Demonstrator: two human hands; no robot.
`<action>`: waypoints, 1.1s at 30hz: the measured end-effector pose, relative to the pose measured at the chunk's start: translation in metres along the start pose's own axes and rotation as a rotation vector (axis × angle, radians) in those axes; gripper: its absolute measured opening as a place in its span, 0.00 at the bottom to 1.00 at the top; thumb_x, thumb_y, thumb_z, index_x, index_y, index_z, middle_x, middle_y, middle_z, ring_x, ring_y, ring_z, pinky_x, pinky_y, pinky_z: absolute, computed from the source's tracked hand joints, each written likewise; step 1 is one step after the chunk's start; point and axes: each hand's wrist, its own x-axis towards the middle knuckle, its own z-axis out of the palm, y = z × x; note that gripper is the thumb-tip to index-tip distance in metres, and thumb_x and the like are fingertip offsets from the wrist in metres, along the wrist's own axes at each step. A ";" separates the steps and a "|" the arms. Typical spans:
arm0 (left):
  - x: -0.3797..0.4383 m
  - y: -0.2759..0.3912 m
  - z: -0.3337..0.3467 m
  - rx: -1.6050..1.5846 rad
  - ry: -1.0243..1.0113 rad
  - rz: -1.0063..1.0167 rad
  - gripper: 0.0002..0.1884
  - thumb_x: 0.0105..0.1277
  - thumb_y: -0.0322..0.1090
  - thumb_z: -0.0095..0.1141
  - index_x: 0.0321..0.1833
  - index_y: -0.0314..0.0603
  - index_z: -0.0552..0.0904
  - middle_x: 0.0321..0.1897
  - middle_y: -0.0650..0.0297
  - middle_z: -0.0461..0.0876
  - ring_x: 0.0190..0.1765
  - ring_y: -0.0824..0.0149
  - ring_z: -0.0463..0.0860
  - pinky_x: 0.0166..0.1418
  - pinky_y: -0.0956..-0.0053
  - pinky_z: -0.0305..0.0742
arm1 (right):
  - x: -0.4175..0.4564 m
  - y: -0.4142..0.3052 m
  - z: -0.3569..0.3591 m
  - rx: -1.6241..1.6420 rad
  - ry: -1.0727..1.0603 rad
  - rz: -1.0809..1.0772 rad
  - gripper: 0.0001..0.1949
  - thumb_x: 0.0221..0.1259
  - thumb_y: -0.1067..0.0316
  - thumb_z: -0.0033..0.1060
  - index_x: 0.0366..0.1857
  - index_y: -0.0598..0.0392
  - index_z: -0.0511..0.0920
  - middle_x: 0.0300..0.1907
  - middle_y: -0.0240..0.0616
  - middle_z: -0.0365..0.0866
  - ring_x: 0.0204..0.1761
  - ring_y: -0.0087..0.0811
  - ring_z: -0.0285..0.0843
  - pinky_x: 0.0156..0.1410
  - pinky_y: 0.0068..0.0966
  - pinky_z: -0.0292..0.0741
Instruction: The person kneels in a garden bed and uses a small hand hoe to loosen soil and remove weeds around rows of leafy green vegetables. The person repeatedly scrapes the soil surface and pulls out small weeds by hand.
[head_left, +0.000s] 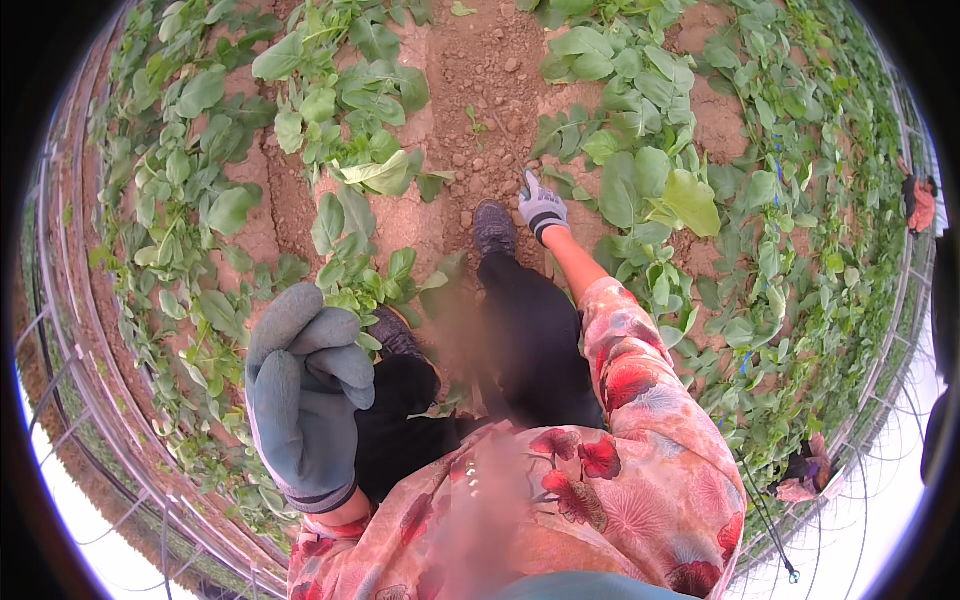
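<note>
My left hand (307, 397), in a grey-blue coated work glove, is raised close to the camera on the left. Its palm faces up with the fingers loosely curled, and nothing shows in it. Farther out, my right hand (544, 204), in a light knit glove, reaches low over the furrow just past my shoe (495, 227). It grips one end of a thin dark stick (508, 139), which slants away over the soil; what it is exactly is unclear. Broad-leaved green crop plants (637, 184) grow right beside that hand.
A cloddy soil furrow (480, 75) runs ahead between leafy rows. More plants (367, 97) stand at the left, some against my other shoe (397, 332). Metal frame pipes (82, 330) curve along the left rim. Two other people (921, 202) are at the far right.
</note>
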 end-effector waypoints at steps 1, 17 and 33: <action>-0.003 0.003 0.002 -0.015 0.047 -0.039 0.25 0.70 0.42 0.41 0.60 0.24 0.66 0.43 0.49 0.79 0.29 0.69 0.76 0.31 0.79 0.69 | -0.013 0.007 0.004 -0.022 0.041 -0.039 0.28 0.59 0.52 0.46 0.67 0.35 0.59 0.48 0.45 0.80 0.50 0.44 0.77 0.56 0.40 0.71; -0.025 0.001 0.012 0.137 -0.236 0.056 0.26 0.72 0.43 0.39 0.65 0.30 0.62 0.50 0.58 0.76 0.42 0.73 0.74 0.44 0.79 0.67 | -0.168 0.004 -0.145 0.120 0.567 -0.331 0.24 0.57 0.55 0.49 0.61 0.36 0.67 0.38 0.41 0.81 0.40 0.40 0.80 0.45 0.38 0.75; -0.020 -0.028 0.037 0.379 -0.313 0.087 0.24 0.71 0.43 0.42 0.65 0.35 0.66 0.57 0.53 0.73 0.52 0.66 0.76 0.54 0.74 0.70 | -0.416 0.343 -0.074 0.083 0.259 0.705 0.25 0.57 0.49 0.47 0.61 0.34 0.68 0.57 0.36 0.74 0.58 0.36 0.72 0.62 0.34 0.69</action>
